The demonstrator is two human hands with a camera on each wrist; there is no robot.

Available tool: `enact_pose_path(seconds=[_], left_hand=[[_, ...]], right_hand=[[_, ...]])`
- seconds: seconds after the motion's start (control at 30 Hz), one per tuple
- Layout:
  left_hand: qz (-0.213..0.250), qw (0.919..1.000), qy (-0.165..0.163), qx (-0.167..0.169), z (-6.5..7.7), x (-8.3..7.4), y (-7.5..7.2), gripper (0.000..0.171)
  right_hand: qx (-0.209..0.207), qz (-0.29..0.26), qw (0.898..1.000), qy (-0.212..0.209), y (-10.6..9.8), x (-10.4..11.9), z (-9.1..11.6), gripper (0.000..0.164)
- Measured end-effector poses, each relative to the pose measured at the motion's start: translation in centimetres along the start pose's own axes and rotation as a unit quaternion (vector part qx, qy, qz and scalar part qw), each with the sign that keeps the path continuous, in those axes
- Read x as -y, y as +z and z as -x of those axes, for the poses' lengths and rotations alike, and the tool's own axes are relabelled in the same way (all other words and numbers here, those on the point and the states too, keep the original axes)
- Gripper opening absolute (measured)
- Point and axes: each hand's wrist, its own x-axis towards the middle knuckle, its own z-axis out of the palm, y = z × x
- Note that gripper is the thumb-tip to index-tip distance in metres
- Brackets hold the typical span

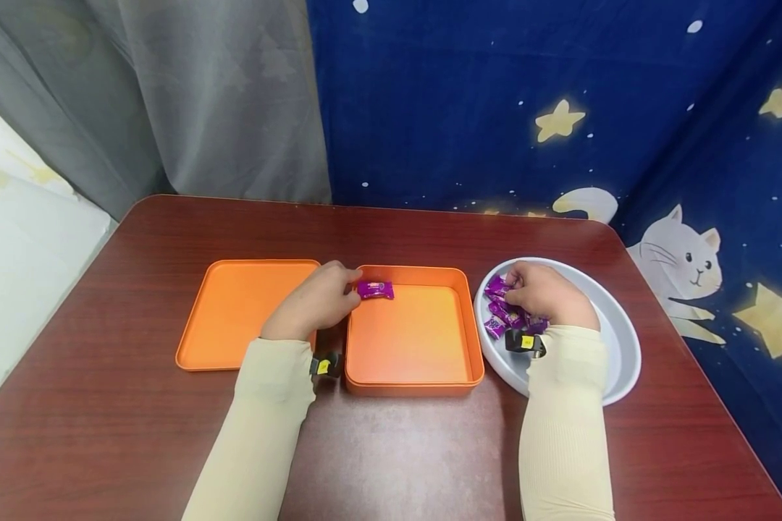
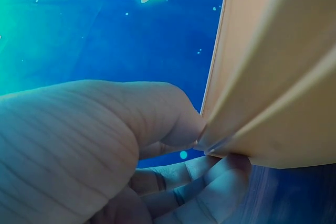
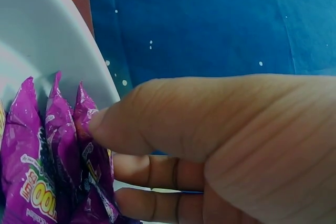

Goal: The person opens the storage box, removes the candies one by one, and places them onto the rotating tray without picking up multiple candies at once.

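Note:
An orange box (image 1: 417,340) stands open-topped in the middle of the table, with one purple wrapped candy (image 1: 375,290) inside at its far left corner. My left hand (image 1: 316,300) holds the box's far left corner between thumb and fingers; the left wrist view shows the fingertips at the box wall (image 2: 294,124). Over the white round plate (image 1: 619,347) on the right, my right hand (image 1: 550,293) pinches a purple wrapped candy (image 3: 86,114) between thumb and fingers. Several more purple candies (image 1: 495,328) lie on the plate's left side, partly hidden by that hand.
A flat orange lid (image 1: 234,318) lies left of the box, partly behind my left hand. The reddish-brown table (image 1: 130,405) reaches back to a grey curtain (image 1: 228,101) and a blue star-patterned curtain (image 1: 443,108). The plate stands close to the box's right side.

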Motion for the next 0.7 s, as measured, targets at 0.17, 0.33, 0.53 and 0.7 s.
enact_pose_path(seconds=[0.17,0.33,0.53,0.7], left_hand=[[-0.001,1.0,-0.004,0.002,0.1,0.0,-0.1,0.049],[-0.002,1.0,-0.004,0.004,0.1,-0.1,-0.1,0.049],[-0.004,1.0,0.0,0.002,0.2,-0.1,-0.1,0.048],[-0.003,1.0,0.001,0.001,0.2,-0.1,0.0,0.048]], right_hand=[[0.002,0.006,1.0,0.006,-0.1,0.1,0.0,0.024],[0.001,0.013,1.0,0.019,-0.5,0.4,0.2,0.041],[-0.01,0.018,0.999,0.035,-0.8,1.1,0.5,0.061],[-0.02,0.026,0.999,0.025,-1.0,2.2,0.9,0.068]])
